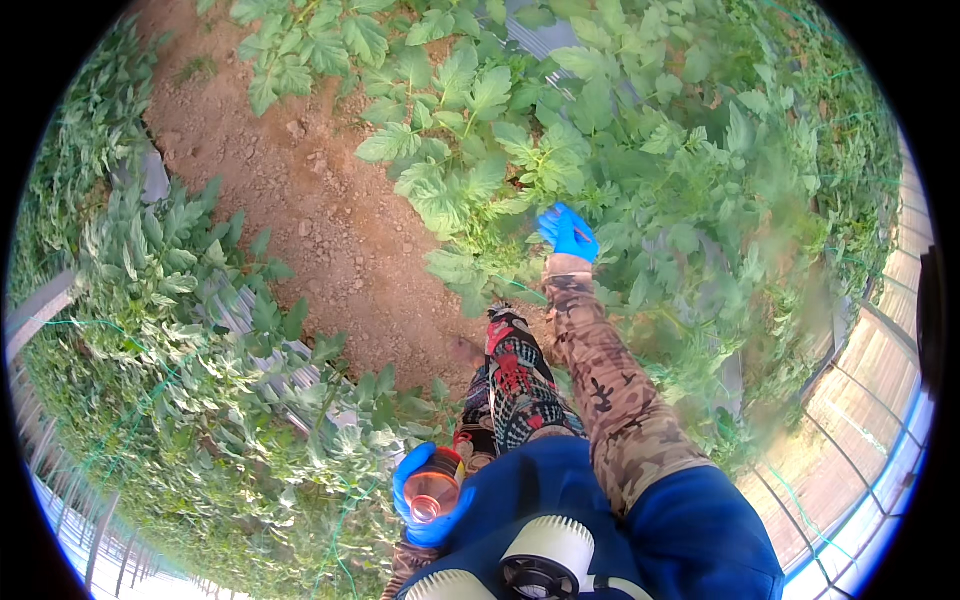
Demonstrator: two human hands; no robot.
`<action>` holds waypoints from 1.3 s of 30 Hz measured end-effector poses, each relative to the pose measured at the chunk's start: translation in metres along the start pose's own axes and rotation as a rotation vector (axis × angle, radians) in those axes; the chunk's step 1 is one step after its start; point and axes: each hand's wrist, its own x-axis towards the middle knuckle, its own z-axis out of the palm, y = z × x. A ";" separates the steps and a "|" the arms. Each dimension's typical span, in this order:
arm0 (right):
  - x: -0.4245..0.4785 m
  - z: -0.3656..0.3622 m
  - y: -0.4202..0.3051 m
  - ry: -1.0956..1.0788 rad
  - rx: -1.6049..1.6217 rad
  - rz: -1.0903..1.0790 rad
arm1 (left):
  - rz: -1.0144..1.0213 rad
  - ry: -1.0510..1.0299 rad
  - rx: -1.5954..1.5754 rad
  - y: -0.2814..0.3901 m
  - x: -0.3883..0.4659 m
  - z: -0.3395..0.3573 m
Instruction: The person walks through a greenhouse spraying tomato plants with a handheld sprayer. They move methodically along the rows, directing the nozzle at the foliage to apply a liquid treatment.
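My left hand (437,530), in a blue glove, is wrapped around an uncapped, orange-tinted clear bottle (433,489) close to my body. The bottle has a dark label, and its open mouth faces up toward me. My right hand (568,233), also gloved in blue, reaches out to the leafy tips of a tomato-like plant (555,166). Its fingers are closed together, with a thin reddish-brown stick-like thing (583,235) showing across them. The ends of that slender thing are too small to make out. Whether the fingers touch the leaves is unclear.
A bare soil path (337,225) runs between dense plant rows, with another row (180,360) at left. Green twine (517,283) crosses beside my right sleeve. Grey plastic mulch (544,34) shows under leaves. A white neck fan (551,551) hangs at my chest. Wire mesh (847,405) stands at right.
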 end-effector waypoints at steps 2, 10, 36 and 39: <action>0.002 -0.001 -0.003 0.014 0.000 -0.007 | -0.015 0.006 -0.013 0.005 0.004 0.001; -0.001 -0.028 -0.019 -0.019 -0.007 0.082 | 0.038 -0.006 0.064 0.014 0.017 -0.005; -0.135 0.121 -0.175 -0.116 -0.319 -0.297 | 0.462 -0.090 0.138 0.127 0.243 -0.206; -0.131 0.185 -0.187 -0.144 -0.244 -0.264 | 0.434 -0.082 0.094 0.131 0.267 -0.218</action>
